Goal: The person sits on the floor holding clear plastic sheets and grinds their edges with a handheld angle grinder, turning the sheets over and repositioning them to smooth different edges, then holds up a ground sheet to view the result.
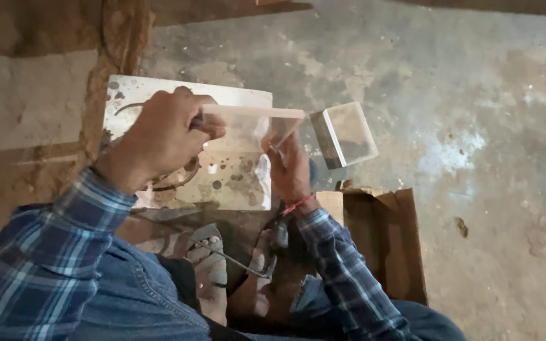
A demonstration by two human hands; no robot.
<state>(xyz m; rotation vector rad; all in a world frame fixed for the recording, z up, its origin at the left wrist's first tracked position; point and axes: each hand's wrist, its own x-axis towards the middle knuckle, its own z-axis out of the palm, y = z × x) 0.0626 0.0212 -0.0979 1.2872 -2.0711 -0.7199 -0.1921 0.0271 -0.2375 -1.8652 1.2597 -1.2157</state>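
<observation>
The left hand [162,136] is clenched around a thin pale stick [254,112], and the right hand [292,170] grips the clear box [349,134] over a spotted white board [235,183].

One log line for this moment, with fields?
left hand: grips tool handle | right hand: holds clear block | under: spotted white slab | floor: cardboard
</observation>
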